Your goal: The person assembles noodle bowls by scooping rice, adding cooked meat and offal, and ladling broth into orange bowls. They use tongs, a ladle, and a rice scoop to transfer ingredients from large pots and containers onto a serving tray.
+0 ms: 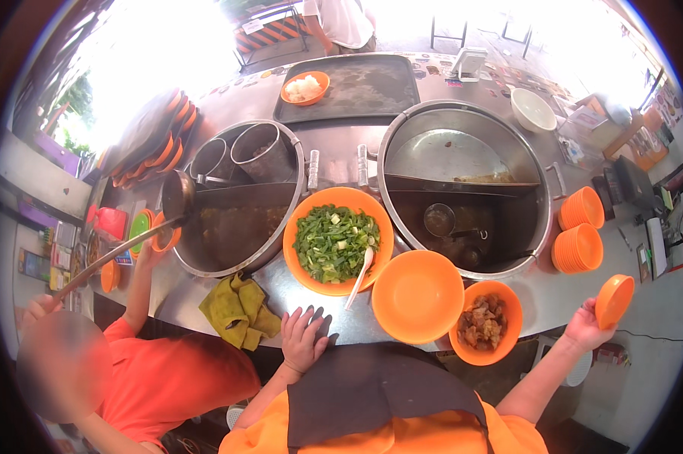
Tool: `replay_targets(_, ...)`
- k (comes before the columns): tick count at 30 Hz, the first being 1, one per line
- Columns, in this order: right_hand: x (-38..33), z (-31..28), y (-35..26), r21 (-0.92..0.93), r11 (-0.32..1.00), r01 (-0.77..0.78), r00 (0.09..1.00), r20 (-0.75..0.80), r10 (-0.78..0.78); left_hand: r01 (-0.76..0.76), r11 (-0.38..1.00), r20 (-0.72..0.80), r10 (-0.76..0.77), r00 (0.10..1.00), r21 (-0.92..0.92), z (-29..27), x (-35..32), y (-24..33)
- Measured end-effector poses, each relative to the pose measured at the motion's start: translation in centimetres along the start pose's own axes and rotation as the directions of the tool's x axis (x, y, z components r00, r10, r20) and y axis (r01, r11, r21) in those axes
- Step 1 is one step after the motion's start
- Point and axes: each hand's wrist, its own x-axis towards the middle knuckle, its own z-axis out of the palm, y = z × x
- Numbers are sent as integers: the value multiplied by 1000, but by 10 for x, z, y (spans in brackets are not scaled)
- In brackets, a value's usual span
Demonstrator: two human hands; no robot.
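Observation:
My right hand (583,327), out at the right, grips a small orange bowl (614,302) tilted on its side. With fingers apart, my left hand (302,337) lies at the counter's near edge, beside a crumpled yellow-green cloth (239,310), and holds nothing. In front of me is a large orange bowl of chopped greens (337,240) with a white spoon (362,276) leaning in it. To its right sit an empty-looking orange bowl (418,296) and an orange bowl of brown meat chunks (483,324).
Two big divided pots hold dark broth, the left pot (231,234) and right pot (470,219). At left a co-worker (167,386) holds a long ladle (122,253) and an orange bowl (165,234). Stacked orange bowls (578,248) stand right; a tray (371,87) bears rice (304,88).

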Motion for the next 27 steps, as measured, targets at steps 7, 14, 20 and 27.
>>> replay_targets(7,17,-20,4,14,999,-36,999,17,36,-8,1000,-1,8,1000,7,-3,5,2)
replay_targets(14,38,-34,7,88,989,-120,959,269,93,187,960,-140,-218,966,-207,-25,10,4)
replay_targets(20,51,-23,17,-1,995,-96,981,169,95,247,456,-330,-846,420,-855,-49,38,-34)
replay_targets(27,52,11,33,3,993,-117,928,356,108,145,405,-377,-907,189,-903,-91,97,-78)
